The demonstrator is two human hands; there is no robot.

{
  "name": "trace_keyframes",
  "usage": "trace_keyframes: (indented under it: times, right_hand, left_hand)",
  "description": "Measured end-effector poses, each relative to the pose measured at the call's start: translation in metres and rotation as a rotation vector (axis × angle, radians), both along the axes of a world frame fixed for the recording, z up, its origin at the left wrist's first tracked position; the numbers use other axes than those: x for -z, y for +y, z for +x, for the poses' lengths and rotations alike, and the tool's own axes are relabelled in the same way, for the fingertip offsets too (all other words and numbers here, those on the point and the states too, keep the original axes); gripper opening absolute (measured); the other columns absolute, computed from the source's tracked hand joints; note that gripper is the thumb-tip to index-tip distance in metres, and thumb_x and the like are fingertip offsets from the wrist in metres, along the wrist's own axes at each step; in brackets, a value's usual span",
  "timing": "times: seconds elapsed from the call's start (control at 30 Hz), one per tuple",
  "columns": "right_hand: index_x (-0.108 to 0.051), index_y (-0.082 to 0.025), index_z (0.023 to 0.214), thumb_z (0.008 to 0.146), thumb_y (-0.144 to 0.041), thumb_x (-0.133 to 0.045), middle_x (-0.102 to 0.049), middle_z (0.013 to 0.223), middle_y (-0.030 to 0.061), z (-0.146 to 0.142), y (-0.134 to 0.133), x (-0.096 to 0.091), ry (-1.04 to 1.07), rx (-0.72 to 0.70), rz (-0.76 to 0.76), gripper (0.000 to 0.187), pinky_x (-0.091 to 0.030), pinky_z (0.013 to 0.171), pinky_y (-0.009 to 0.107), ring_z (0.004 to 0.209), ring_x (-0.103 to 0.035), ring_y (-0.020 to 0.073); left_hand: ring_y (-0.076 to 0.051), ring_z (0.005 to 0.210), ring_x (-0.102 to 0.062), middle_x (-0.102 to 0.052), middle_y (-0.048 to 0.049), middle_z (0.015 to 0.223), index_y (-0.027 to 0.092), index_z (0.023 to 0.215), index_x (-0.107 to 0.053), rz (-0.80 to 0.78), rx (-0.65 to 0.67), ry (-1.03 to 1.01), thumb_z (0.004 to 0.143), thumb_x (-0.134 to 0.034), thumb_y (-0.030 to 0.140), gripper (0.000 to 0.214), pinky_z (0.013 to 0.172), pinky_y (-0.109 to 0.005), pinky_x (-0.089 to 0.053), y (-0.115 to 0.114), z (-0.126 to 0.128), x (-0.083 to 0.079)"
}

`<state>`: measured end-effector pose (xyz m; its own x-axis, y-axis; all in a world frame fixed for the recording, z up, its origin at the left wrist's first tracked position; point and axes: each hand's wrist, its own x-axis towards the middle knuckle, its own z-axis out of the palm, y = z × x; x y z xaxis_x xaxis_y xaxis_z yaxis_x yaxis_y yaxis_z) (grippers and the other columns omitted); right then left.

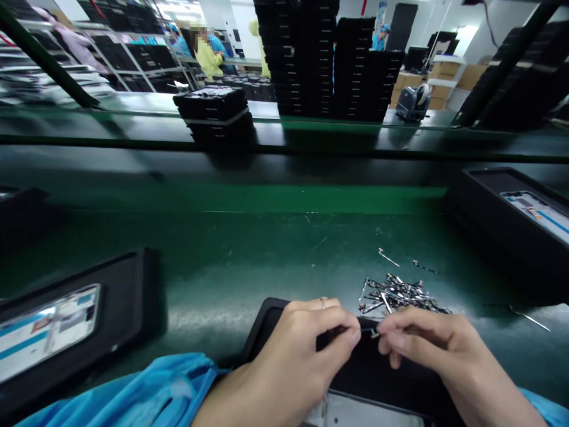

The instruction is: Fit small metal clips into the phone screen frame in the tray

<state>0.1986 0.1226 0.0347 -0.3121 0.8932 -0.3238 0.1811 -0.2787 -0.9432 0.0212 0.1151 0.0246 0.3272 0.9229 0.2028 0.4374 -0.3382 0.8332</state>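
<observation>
A thin dark flex cable (372,332) with a small gold-coloured end spans the gap between my hands. My left hand (306,338), with a ring on one finger, pinches one side of it between thumb and forefinger. The fingertips of my right hand (427,341) are closed at the gold end. Both hands are over a black tray (267,317) close to me. In that tray lies a pale phone housing (371,412), partly hidden by my hands and cut off by the lower frame edge. Just beyond my right hand is a pile of small flex cables (400,292).
Loose cables (528,318) lie right of the pile. Black trays with phone housings stand left (128,296) and right (480,237). A raised shelf (146,127) crosses behind, bearing tall stacks of black trays (297,65) and a tape dispenser (412,104). People work beyond it.
</observation>
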Motion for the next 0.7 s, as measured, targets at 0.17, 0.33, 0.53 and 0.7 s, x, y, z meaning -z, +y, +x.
trace_keyframes:
  times: [0.17, 0.33, 0.53, 0.7]
  right_hand:
    - [-0.062, -0.020, 0.064, 0.063, -0.037, -0.064, -0.052, 0.059, -0.0027, -0.001, -0.010, 0.002, -0.037, 0.019, 0.016, 0.018, -0.034, 0.057, 0.021, 0.058, -0.045, 0.0098]
    - [-0.060, -0.019, 0.061, 0.065, -0.033, -0.061, -0.049, 0.055, -0.0032, 0.003, -0.013, 0.004, -0.035, 0.022, 0.014, 0.015, -0.031, 0.057, 0.021, 0.057, -0.043, 0.0095]
    - [-0.062, -0.019, 0.060, 0.067, -0.036, -0.061, -0.050, 0.058, -0.0021, 0.008, -0.021, 0.002, -0.004, 0.050, 0.043, 0.018, -0.030, 0.055, 0.022, 0.057, -0.044, 0.0096]
    - [-0.062, -0.019, 0.060, 0.066, -0.033, -0.063, -0.052, 0.057, -0.0028, 0.011, -0.027, 0.003, 0.104, 0.060, -0.036, 0.015, -0.032, 0.054, 0.019, 0.055, -0.046, 0.0074]
  left_hand:
    - [-0.006, 0.054, -0.044, -0.049, 0.0046, 0.057, 0.015, 0.067, -0.056, 0.143, -0.015, -0.007, 0.079, -0.047, 0.006, 0.018, 0.053, -0.018, -0.033, -0.007, 0.008, 0.001]
    - [-0.009, 0.056, -0.044, -0.050, 0.0005, 0.059, 0.011, 0.069, -0.059, 0.258, 0.015, 0.024, 0.079, -0.042, 0.006, 0.020, 0.058, -0.022, -0.034, -0.014, 0.016, -0.002]
    - [-0.007, 0.052, -0.045, -0.052, 0.0037, 0.053, 0.013, 0.060, -0.058, -0.544, 0.070, -0.296, 0.072, -0.053, 0.014, 0.014, 0.050, -0.016, -0.034, -0.007, 0.020, -0.012]
    - [-0.008, 0.058, -0.047, -0.054, 0.0030, 0.060, 0.013, 0.063, -0.062, -0.488, 0.110, -0.250, 0.072, -0.055, 0.017, 0.012, 0.056, -0.017, -0.035, -0.008, 0.020, -0.016]
